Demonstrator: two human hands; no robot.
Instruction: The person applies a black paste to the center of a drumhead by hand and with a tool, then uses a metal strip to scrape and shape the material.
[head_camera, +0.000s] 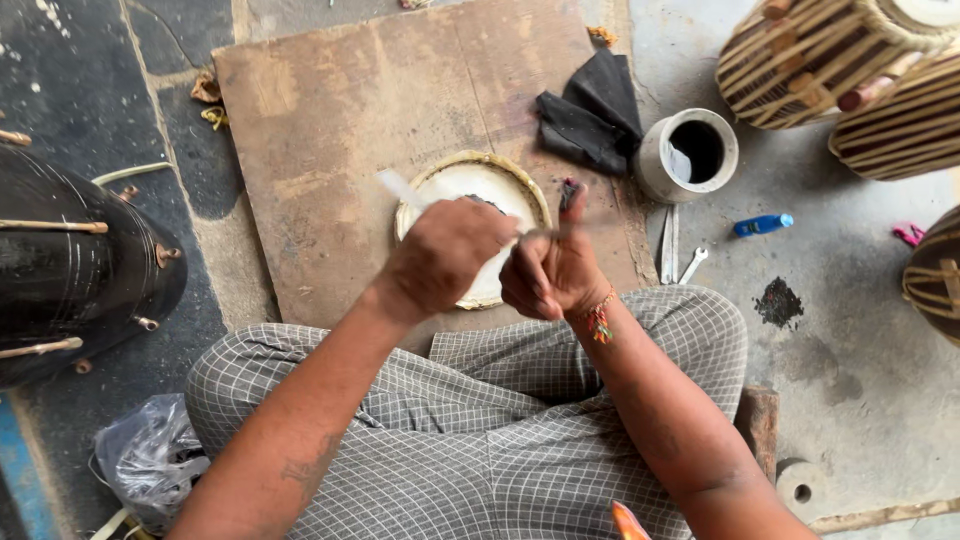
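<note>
Nearest, the person sits cross-legged in checked trousers (470, 440), both forearms reaching forward over the knees. The left hand (445, 255) is closed around a thin pale strip (400, 187) whose free end sticks out up and to the left; the right hand (550, 270) is curled shut with one finger raised, its tip (570, 192) smeared dark, and it seems to pinch the strip's other end, though motion blur hides the exact hold. Just beyond and partly under the hands lies the round drumhead (480, 180), white with a braided rim, resting on a wooden board (330, 110). Beyond it to the right are a black cloth (595, 115), a white pot (655, 160) of dark paste and two small tools on the floor beside it. Finished drums (800, 55) stand at far right, another at left. As a judgement: the dark fingertip hovers just over the white skin and could smudge it, and the strip could slip from so loose a pinch.
</note>
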